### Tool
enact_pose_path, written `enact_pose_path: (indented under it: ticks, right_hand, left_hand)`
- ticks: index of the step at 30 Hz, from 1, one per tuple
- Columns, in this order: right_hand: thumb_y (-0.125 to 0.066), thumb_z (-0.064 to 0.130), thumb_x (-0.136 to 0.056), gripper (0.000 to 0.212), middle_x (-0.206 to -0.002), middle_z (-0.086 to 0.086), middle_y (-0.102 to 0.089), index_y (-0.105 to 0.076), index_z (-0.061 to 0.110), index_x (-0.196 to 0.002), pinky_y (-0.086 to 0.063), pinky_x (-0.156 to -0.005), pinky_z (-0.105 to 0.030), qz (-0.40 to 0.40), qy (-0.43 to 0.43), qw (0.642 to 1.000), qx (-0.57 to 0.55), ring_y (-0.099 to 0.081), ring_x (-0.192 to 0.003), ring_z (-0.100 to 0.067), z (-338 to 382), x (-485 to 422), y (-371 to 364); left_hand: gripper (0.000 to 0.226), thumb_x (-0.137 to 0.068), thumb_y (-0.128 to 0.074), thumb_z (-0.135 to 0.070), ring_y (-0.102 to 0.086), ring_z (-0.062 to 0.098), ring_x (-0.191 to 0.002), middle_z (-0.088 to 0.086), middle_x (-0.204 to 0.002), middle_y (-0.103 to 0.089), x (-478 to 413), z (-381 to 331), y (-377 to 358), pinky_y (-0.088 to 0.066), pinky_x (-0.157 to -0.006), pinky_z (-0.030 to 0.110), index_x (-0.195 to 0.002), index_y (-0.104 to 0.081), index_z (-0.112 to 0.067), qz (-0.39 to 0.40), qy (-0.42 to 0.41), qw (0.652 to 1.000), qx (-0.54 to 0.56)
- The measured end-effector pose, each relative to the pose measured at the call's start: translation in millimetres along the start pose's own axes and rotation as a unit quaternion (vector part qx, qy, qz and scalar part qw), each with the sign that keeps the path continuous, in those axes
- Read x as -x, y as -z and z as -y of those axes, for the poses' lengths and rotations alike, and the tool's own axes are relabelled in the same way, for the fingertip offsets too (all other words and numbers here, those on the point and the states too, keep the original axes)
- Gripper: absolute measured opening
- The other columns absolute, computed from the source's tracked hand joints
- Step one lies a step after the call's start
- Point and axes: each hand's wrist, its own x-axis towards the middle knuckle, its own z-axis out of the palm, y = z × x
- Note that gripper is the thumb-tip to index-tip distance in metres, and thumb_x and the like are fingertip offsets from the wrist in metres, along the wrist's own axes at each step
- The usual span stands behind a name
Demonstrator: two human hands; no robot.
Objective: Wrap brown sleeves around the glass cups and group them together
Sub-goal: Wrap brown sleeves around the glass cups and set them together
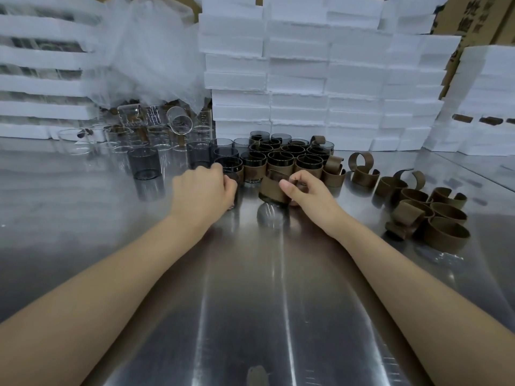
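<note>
My left hand [204, 188] curls round a dark glass cup [233, 174] standing on the steel table [250, 288]; most of that cup is hidden behind my fingers. My right hand [302, 190] holds a cup wrapped in a brown sleeve [271, 189], tilted on its side, thumb and fingers pinching the sleeve. Just behind both hands stands a tight group of sleeved dark cups [287, 158]. Bare dark cups [145, 162] and clear glass cups [156, 129] stand to the left of the group.
Several loose curled brown sleeves [434, 213] lie at the right of the table. White foam boxes [298, 79] are stacked behind, with a crumpled plastic bag [150, 57] at the back left and cardboard cartons [473, 20] at the top right.
</note>
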Motion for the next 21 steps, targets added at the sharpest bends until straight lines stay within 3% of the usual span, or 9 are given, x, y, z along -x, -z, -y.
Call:
enact_pose_path:
  ticks: [2, 4, 6, 7, 10, 13, 15, 18, 21]
  right_hand:
    - [-0.058, 0.033, -0.095, 0.022, -0.078, 0.005, -0.053, -0.051, 0.020, -0.080, -0.042, -0.070, -0.017, -0.016, -0.026, 0.999, -0.045, -0.048, -0.070, -0.004, 1, 0, 1]
    - [-0.056, 0.037, -0.096, 0.024, -0.083, -0.001, -0.054, -0.051, 0.019, -0.080, -0.046, -0.082, -0.030, -0.014, -0.053, 0.995, -0.079, -0.051, -0.078, -0.008, 2, 1, 2]
    - [-0.054, 0.038, -0.096, 0.025, -0.093, -0.008, -0.055, -0.048, 0.018, -0.083, -0.049, -0.094, -0.045, -0.007, -0.077, 0.985, -0.156, -0.055, -0.089, -0.017, 6, 2, 3]
    - [-0.055, 0.038, -0.096, 0.025, -0.095, -0.009, -0.055, -0.047, 0.018, -0.084, -0.053, -0.091, -0.045, -0.004, -0.084, 0.977, -0.195, -0.058, -0.090, -0.019, 8, 4, 3]
    - [-0.057, 0.033, -0.096, 0.024, -0.085, -0.006, -0.057, -0.047, 0.017, -0.082, -0.057, -0.061, -0.028, -0.008, -0.052, 0.977, -0.205, -0.064, -0.073, -0.010, 13, 8, 0]
    - [-0.056, 0.025, -0.096, 0.016, -0.081, 0.002, -0.058, -0.052, 0.016, -0.085, -0.057, -0.059, -0.027, 0.004, 0.001, 0.987, -0.161, -0.062, -0.071, -0.004, 16, 11, -8]
    - [-0.052, 0.022, -0.099, 0.009, -0.095, 0.001, -0.060, -0.059, 0.020, -0.094, -0.061, -0.072, -0.037, 0.030, 0.021, 0.990, -0.134, -0.062, -0.087, -0.009, 17, 12, -9]
    - [-0.038, 0.003, -0.099, 0.038, -0.117, 0.000, -0.060, -0.060, 0.029, -0.115, -0.059, -0.078, -0.036, 0.088, 0.037, 0.986, -0.134, -0.060, -0.108, -0.016, 14, 14, -4]
    - [-0.041, -0.009, -0.082, 0.063, -0.132, -0.006, -0.054, -0.053, 0.031, -0.129, -0.058, -0.081, -0.036, 0.090, 0.066, 0.985, -0.135, -0.061, -0.113, -0.021, 11, 14, -2]
  left_hand:
    - [0.025, -0.094, -0.040, -0.030, -0.043, 0.028, -0.058, 0.001, -0.056, -0.036, 5, -11, 2, -0.028, -0.055, 0.030, -0.077, -0.041, -0.012, 0.000, -0.034, 0.999, -0.007]
    - [0.026, -0.095, -0.040, -0.033, -0.049, 0.028, -0.057, 0.002, -0.059, -0.041, 10, -20, 1, -0.027, -0.054, 0.029, -0.077, -0.041, -0.014, -0.016, -0.063, 0.998, -0.009]
    - [0.031, -0.095, -0.043, -0.041, -0.057, 0.027, -0.061, 0.000, -0.063, -0.047, 12, -22, 2, -0.027, -0.051, 0.027, -0.081, -0.049, -0.014, -0.042, -0.094, 0.995, 0.000]
    - [0.036, -0.093, -0.045, -0.048, -0.059, 0.024, -0.068, 0.001, -0.071, -0.053, 12, -21, 1, -0.031, -0.051, 0.028, -0.089, -0.055, -0.014, -0.051, -0.117, 0.992, 0.011]
    - [0.074, -0.081, -0.058, -0.064, -0.054, 0.026, -0.104, 0.009, -0.114, -0.056, 11, -16, -6, -0.044, -0.083, 0.039, -0.134, -0.051, -0.011, -0.018, -0.197, 0.979, 0.058]
    - [0.094, -0.075, -0.068, -0.060, -0.042, 0.023, -0.130, 0.007, -0.141, -0.048, 14, -20, -9, -0.036, -0.107, 0.040, -0.149, -0.034, -0.014, 0.041, -0.203, 0.966, 0.157]
    - [0.081, -0.076, -0.074, -0.052, -0.051, 0.020, -0.123, -0.002, -0.135, -0.055, 14, -21, -11, -0.045, -0.101, 0.040, -0.143, -0.041, -0.021, 0.056, -0.176, 0.954, 0.235]
    - [0.067, -0.074, -0.077, -0.047, -0.055, 0.010, -0.110, -0.012, -0.122, -0.059, 13, -16, -13, -0.048, -0.092, 0.031, -0.132, -0.047, -0.028, 0.093, -0.153, 0.930, 0.321]
    - [0.065, -0.071, -0.083, -0.038, -0.053, -0.010, -0.098, -0.023, -0.107, -0.057, 11, -11, -16, -0.040, -0.084, 0.008, -0.125, -0.049, -0.028, 0.108, -0.118, 0.905, 0.395]
